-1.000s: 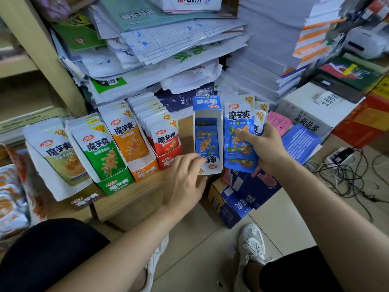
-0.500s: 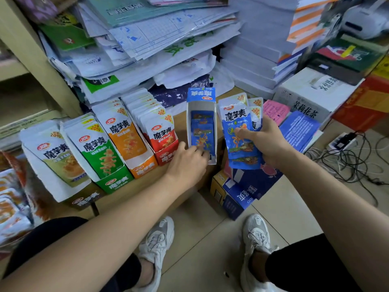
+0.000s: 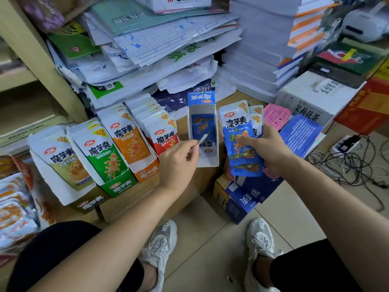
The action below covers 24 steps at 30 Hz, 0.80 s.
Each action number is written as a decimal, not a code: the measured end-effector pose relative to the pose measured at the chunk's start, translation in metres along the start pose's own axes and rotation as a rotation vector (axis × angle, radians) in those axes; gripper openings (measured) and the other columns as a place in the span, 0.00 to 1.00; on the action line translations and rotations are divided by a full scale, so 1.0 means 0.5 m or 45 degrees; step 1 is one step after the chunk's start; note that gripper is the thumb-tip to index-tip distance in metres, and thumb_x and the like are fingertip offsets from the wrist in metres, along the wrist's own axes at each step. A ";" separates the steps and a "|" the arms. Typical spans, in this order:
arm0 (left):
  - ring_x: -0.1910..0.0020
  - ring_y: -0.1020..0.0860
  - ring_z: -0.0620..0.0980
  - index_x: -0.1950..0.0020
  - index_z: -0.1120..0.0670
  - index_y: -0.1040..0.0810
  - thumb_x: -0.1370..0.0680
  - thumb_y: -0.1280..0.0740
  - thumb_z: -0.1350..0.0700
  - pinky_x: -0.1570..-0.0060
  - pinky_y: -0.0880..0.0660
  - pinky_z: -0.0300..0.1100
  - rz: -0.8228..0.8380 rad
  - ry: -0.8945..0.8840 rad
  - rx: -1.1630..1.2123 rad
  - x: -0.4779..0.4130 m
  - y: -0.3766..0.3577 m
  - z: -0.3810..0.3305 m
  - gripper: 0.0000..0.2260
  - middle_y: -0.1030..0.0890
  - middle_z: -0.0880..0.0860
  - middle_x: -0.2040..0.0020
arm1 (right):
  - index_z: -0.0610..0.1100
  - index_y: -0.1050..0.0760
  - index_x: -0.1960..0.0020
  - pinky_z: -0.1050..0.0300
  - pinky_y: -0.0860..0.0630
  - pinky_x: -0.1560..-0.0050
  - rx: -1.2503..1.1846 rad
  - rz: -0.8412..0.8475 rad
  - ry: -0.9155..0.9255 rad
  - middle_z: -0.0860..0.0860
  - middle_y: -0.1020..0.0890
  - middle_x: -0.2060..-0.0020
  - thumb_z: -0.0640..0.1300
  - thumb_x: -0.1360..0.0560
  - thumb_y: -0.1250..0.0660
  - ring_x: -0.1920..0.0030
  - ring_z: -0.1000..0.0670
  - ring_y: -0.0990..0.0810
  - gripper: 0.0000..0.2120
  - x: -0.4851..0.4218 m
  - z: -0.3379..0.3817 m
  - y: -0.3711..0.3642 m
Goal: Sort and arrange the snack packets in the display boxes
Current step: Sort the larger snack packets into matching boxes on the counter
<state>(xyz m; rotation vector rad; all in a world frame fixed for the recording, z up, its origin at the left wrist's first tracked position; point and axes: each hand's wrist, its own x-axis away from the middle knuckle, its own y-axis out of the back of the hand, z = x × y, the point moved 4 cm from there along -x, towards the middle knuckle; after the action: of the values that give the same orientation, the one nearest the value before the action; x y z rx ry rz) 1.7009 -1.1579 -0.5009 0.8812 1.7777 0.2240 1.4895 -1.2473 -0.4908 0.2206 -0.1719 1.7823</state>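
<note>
- Blue snack packets are being gripped by the right hand, just beside the blue display box.
- Left hand is pinching a white strip over the box's open front.

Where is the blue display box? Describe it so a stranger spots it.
Below the heaped white paper stacks, a row of cardboard snack boxes stands. The blue-topped white cardboard box is rightmost. Unlike its packed neighbours, it looks nearly empty, one blue snack packet inside.
</note>
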 end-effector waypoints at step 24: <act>0.55 0.16 0.45 0.52 0.55 0.22 0.22 0.29 0.62 0.57 0.20 0.45 0.057 0.354 0.724 0.001 0.051 -0.057 0.04 0.16 0.45 0.52 | 0.39 0.22 0.39 0.41 0.16 0.60 -0.470 0.123 -0.530 0.39 0.14 0.49 0.41 0.20 0.33 0.55 0.39 0.13 0.11 0.079 -0.049 -0.034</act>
<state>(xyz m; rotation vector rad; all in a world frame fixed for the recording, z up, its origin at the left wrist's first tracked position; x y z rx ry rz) 1.6872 -1.1320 -0.4763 1.3426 2.1249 -0.1508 1.4964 -1.2004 -0.5053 0.3179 -0.8129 1.7449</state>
